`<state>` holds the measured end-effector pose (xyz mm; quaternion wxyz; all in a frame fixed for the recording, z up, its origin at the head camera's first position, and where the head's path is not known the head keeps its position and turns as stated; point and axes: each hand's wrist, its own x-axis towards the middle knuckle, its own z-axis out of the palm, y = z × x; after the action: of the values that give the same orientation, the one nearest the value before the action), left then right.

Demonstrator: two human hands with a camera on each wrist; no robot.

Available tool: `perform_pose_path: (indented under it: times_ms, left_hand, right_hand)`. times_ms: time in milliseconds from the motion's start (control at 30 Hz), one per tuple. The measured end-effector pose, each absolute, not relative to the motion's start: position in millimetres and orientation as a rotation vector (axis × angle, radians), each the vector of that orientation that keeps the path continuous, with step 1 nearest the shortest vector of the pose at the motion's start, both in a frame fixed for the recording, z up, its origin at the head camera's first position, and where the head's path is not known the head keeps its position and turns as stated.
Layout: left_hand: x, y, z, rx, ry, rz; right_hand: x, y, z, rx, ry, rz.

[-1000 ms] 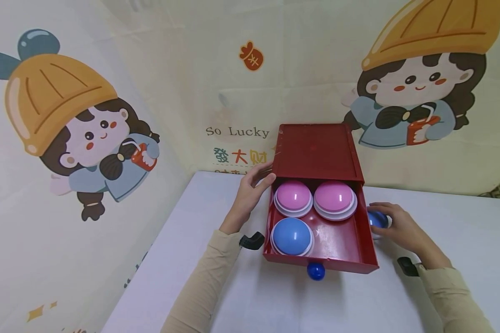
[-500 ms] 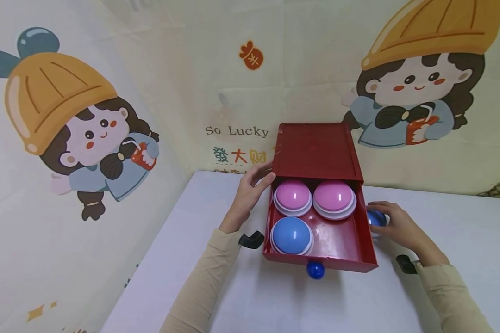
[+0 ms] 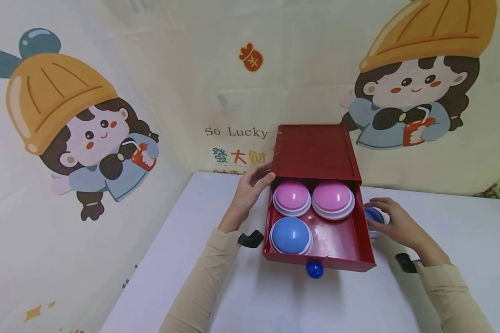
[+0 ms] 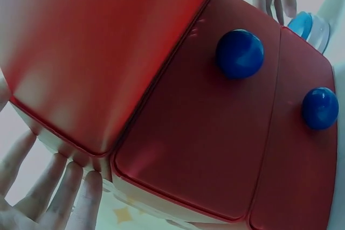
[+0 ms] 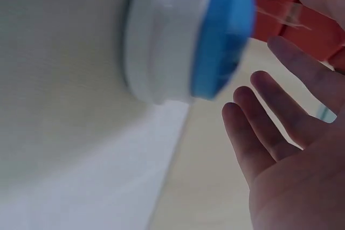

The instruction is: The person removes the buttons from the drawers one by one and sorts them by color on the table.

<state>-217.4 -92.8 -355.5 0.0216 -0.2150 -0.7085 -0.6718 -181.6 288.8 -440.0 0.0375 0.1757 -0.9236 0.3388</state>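
Observation:
In the head view a red drawer cabinet [image 3: 316, 152] stands with its top drawer [image 3: 337, 240] pulled out. Inside lie two domed pink push buttons, left [image 3: 292, 195] and right [image 3: 332, 196], and a blue push button [image 3: 290, 235] at front left. My left hand [image 3: 246, 199] rests against the cabinet's left side, fingers [image 4: 58, 179] straight. Another blue push button [image 5: 221, 36] with a white base sits on the table, right of the cabinet. Over it hovers my right hand [image 3: 402, 226], fingers relaxed; the right wrist view shows a gap between them and the button.
A blue knob [image 3: 314, 269] juts from the drawer front. Two lower drawers, with blue knobs, upper [image 4: 240, 54] and lower [image 4: 320, 108], are pushed in. The white table [image 3: 216, 286] meets a wall hanging with printed cartoon figures [image 3: 404, 111].
My right hand, earlier close around the blue push button on the table, now sits slightly higher and apart from it. The left hand and the drawer stay put.

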Motion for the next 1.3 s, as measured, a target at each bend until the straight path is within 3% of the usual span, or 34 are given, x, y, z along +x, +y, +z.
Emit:
perform_pose_path:
  times_ms: [600,1000,1300]
  left_hand:
    - [-221.1,-94.3,-352.7,-0.631,-2.166,-2.151]
    - [-238.5,-93.0,-373.3,-0.601,-2.171,-2.109]
    - [-218.4,-84.6,-347.8,-0.658,-2.168,-2.116]
  right_hand:
    - [-165.6,270.8,-395.2,0.568,-2.776,0.947]
    - [-149.2,260.2,-362.9,0.551,-2.747,0.917]
    - [-136.1,258.2,-343.6,0.575,-2.714,0.858]
